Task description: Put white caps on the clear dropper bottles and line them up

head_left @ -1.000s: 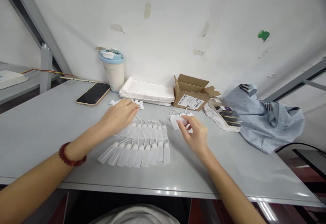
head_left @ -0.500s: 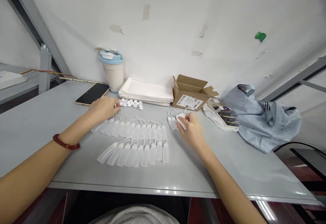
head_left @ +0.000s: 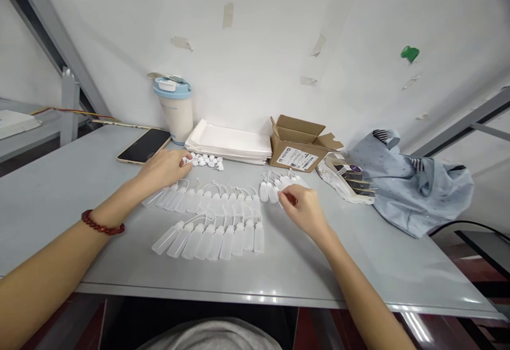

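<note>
Two rows of small translucent squeeze bottles (head_left: 215,222) lie flat on the grey table (head_left: 56,201). My left hand (head_left: 163,168), with a red bead bracelet on its wrist, reaches to a heap of small white caps (head_left: 207,161) and pinches one at its near end. My right hand (head_left: 303,209) is closed on one small bottle at the edge of a loose cluster of bottles (head_left: 273,186) to the right of the rows.
A phone (head_left: 144,146) lies at the back left beside a blue-lidded cup (head_left: 176,108). A stack of white sheets (head_left: 229,142), an open cardboard box (head_left: 300,143), a packet of dark items (head_left: 350,177) and a blue cloth bag (head_left: 414,180) line the wall.
My left hand moved left from above the bottle rows to the cap heap and closed on a cap. My right hand lowered to the bottle cluster and gripped a bottle.
</note>
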Available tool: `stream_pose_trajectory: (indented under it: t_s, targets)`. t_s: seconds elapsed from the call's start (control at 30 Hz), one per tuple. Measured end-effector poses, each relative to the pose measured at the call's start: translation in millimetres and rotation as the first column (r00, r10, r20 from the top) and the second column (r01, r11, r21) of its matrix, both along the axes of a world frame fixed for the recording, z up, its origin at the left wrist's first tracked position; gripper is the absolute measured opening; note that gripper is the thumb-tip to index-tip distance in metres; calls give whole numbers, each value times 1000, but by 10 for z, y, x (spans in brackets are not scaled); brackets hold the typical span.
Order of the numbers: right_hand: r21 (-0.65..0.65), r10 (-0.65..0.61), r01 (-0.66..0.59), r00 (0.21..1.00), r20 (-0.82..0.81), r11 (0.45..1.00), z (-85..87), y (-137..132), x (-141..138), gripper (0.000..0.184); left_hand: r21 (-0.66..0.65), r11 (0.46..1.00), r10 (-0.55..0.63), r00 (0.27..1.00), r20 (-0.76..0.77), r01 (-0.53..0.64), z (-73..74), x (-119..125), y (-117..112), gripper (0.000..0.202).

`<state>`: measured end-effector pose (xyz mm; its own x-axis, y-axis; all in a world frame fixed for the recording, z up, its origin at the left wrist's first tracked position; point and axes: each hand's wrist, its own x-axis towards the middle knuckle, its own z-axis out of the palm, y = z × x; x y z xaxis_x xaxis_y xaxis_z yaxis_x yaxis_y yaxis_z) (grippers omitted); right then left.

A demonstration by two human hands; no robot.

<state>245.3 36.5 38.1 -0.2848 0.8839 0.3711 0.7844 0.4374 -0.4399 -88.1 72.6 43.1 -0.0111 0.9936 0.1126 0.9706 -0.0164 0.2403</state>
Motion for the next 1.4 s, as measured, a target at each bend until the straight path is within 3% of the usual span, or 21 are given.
stream_pose_trajectory:
  t_s: [0.1, 0.27, 0.43, 0.67, 0.87, 0.97, 1.17, 1.3, 1.4]
  targets:
    - [-225, 108, -104, 994, 6, 969, 97, -140, -72, 38, 31, 999, -21, 998, 66, 19, 15, 55, -25, 42]
    - [-483, 309, -247, 950, 52, 840, 185, -335, -185, 37, 20, 993, -118, 978, 174, 117, 37, 174, -86, 35]
    - [-492, 342, -229, 928, 151, 840, 105, -334, -207, 42, 11, 985, -169, 933, 317, 175, 81, 266, -164, 37]
    - [-558, 322, -187, 934, 153, 808, 80, -307, -237, 50, -22, 983, -158, 901, 403, 182, 153, 348, -214, 38]
    - [-615, 274, -136, 952, 135, 777, 94, -342, -279, 42, -28, 978, -178, 892, 416, 208, 169, 357, -230, 39]
    - [-590, 259, -153, 961, 100, 793, 86, -333, -257, 40, -85, 970, -163, 866, 472, 229, 172, 346, -239, 41]
    - [-496, 219, -168, 975, 45, 852, 127, -314, -215, 37, -136, 924, -196, 749, 633, 357, 231, 397, -332, 41]
    - [-402, 187, -168, 982, 8, 900, 158, -331, -239, 34, -78, 869, -256, 579, 774, 488, 236, 518, -420, 31]
    - [-342, 154, -163, 987, -51, 926, 142, -340, -254, 34, -10, 869, -254, 462, 850, 496, 201, 626, -479, 28]
